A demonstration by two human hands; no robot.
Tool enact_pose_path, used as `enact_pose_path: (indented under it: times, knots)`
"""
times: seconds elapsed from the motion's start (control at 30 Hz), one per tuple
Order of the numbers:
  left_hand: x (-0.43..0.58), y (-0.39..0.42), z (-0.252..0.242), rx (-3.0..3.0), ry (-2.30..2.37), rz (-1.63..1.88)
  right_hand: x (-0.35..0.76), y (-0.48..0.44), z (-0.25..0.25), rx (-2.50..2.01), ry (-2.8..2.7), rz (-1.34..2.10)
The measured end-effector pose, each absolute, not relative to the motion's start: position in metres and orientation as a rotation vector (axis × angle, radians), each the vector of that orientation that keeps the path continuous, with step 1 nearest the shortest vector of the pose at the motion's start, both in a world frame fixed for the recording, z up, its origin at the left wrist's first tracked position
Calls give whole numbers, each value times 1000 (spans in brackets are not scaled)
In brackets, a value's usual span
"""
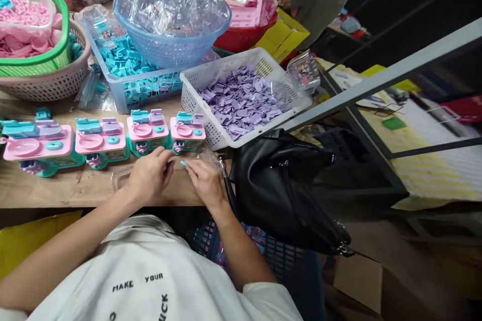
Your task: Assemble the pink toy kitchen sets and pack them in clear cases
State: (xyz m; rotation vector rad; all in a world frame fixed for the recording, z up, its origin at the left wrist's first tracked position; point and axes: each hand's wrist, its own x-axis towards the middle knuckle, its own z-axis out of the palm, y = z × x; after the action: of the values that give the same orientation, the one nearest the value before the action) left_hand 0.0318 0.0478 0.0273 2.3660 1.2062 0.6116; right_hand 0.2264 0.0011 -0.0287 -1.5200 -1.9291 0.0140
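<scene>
Just in front of the row of toys, my left hand (150,173) is closed, its fingertips bent together near the rightmost toy; what they hold, if anything, is hidden. My right hand (206,180) pinches a small teal plastic piece (183,163) between thumb and finger. Several small toy kitchen sets stand in a row on the wooden table, each with a pink top, a round pink basin and teal and purple parts. The rightmost toy kitchen (187,133) is closest to both hands, with another toy kitchen (147,132) beside it. Clear plastic packaging (121,177) lies partly behind my left forearm.
A white basket (241,141) of purple pieces stands behind my right hand. A blue crate (122,94) of teal parts sits under a blue bowl (173,42) of clear packaging. At right, a black bag (271,185) hangs against the table edge. Pink parts fill a green basket (33,66).
</scene>
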Motion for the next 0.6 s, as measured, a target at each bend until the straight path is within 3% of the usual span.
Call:
enact_pose_path:
  times: [0.27, 0.6]
  knots:
    - [88, 78, 42, 2664, 1209, -7, 249, 68, -6, -1605, -1640, -355]
    - [84, 81, 46, 2674, 1142, -39, 251, 67, -19, -1672, -1588, -276]
